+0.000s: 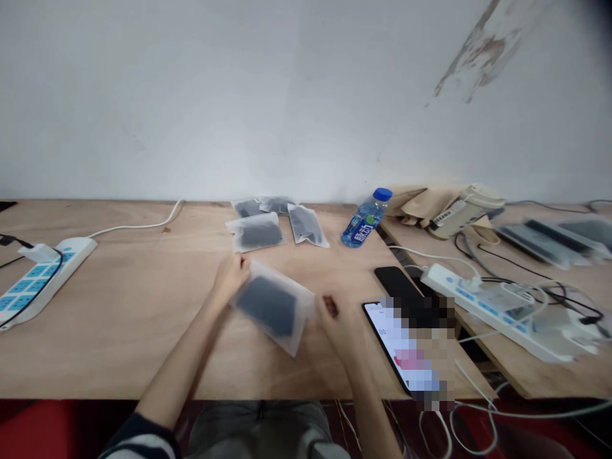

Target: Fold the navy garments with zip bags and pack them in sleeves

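One white power strip (48, 280) lies at the far left of the wooden table (119, 344). Nearer the middle, my left hand (232, 274) pinches the upper left corner of a frosted pouch (270, 306) with a dark flat piece inside. The pouch is tilted above the table in front of me, and four more pouches (258, 233) lie behind it near the wall. My right hand (337, 319) is curled at the pouch's right edge; I cannot tell whether its fingers grip or only touch. Farther right come a blue-capped bottle (366, 220), a phone (394, 347) beside a black slab (396, 287), then a second power strip (492, 309) and a paper cup (466, 213).

To handle the pouch well, I should probably hold it by its edges, supporting both sides so the thin film doesn't crease or the contents slide.

Motion blurs the pouch and my fingers, the dark piece shows only as a shape through the film, and blocky pixels cover part of the phone.
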Tool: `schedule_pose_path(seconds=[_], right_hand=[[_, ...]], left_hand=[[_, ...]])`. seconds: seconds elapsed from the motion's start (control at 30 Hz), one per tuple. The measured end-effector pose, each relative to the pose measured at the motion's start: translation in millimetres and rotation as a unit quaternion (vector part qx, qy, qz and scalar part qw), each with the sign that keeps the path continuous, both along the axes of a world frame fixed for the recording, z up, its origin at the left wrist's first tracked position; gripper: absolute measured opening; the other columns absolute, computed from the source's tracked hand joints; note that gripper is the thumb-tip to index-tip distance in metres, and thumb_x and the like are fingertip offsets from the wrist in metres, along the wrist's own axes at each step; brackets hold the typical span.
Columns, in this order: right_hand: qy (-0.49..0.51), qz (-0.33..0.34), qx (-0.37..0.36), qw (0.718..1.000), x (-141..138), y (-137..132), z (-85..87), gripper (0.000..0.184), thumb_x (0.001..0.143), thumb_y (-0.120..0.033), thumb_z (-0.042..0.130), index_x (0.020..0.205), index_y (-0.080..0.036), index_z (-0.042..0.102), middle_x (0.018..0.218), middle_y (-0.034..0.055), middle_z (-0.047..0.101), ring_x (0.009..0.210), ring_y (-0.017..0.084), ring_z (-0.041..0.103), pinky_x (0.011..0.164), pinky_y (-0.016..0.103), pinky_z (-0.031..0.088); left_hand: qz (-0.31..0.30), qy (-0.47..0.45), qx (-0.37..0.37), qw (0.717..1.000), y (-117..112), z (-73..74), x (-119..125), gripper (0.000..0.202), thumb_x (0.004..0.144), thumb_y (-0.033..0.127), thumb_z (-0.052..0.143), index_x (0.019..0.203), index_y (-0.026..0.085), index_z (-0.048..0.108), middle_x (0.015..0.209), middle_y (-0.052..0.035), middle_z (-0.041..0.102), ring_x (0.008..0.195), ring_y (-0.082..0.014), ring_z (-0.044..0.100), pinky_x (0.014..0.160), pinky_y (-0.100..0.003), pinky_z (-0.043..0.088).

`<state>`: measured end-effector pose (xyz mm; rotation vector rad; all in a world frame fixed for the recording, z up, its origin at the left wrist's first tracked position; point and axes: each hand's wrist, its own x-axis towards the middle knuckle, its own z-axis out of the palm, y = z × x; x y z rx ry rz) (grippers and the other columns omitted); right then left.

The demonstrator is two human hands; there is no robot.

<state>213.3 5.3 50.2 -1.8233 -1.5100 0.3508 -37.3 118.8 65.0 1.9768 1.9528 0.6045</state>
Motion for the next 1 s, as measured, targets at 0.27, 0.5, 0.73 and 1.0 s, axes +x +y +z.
schedule_pose_path(seconds=[0.27, 0.5, 0.73, 1.0], right_hand=[[-0.063, 0.185, 0.091, 0.977, -45.7, 12.2, 2.1, 0.033, 0.097, -0.027, 0.037, 0.115, -0.021, 0.065, 0.118, 0.0089, 0.069, 0.112, 0.021, 0.063, 0.097, 0.036, 0.05], [-0.158, 0.226, 0.102, 0.956, -84.2, 17.8, -46.9, 0.047, 0.094, -0.012, 0.031, 0.133, -0.012, 0.058, 0.135, 0.0121, 0.061, 0.129, 0.025, 0.053, 0.107, 0.046, 0.044], [-0.194, 0.213, 0.102, 0.952, -80.8, 18.6, -68.1, 0.048, 0.094, -0.013, 0.031, 0.136, -0.013, 0.056, 0.139, 0.0106, 0.057, 0.132, 0.025, 0.05, 0.108, 0.046, 0.043], [-0.19, 0.213, 0.057, 0.957, -83.6, 16.7, -59.0, 0.048, 0.096, -0.017, 0.031, 0.137, -0.014, 0.054, 0.144, 0.0097, 0.052, 0.136, 0.026, 0.044, 0.111, 0.048, 0.04]], left_hand=[[-0.002, 0.042, 0.113, 0.993, -92.1, -18.5, 8.9, 0.034, 0.099, 0.03, 0.037, 0.119, 0.015, 0.06, 0.123, -0.0151, 0.065, 0.115, -0.0254, 0.061, 0.096, -0.039, 0.047], [-0.149, 0.121, 0.134, 0.972, -96.7, -54.9, 37.4, 0.048, 0.099, 0.018, 0.027, 0.144, 0.012, 0.042, 0.149, -0.0094, 0.046, 0.141, -0.023, 0.038, 0.117, -0.046, 0.03], [-0.103, 0.138, 0.125, 0.977, -95.4, -64.6, 37.0, 0.054, 0.095, 0.022, 0.036, 0.148, 0.014, 0.037, 0.155, -0.0091, 0.037, 0.146, -0.026, 0.027, 0.117, -0.048, 0.031], [-0.049, 0.129, 0.092, 0.986, -86.3, -67.2, 35.4, 0.052, 0.097, 0.027, 0.033, 0.148, 0.016, 0.039, 0.154, -0.0105, 0.037, 0.144, -0.0279, 0.032, 0.115, -0.051, 0.031]])
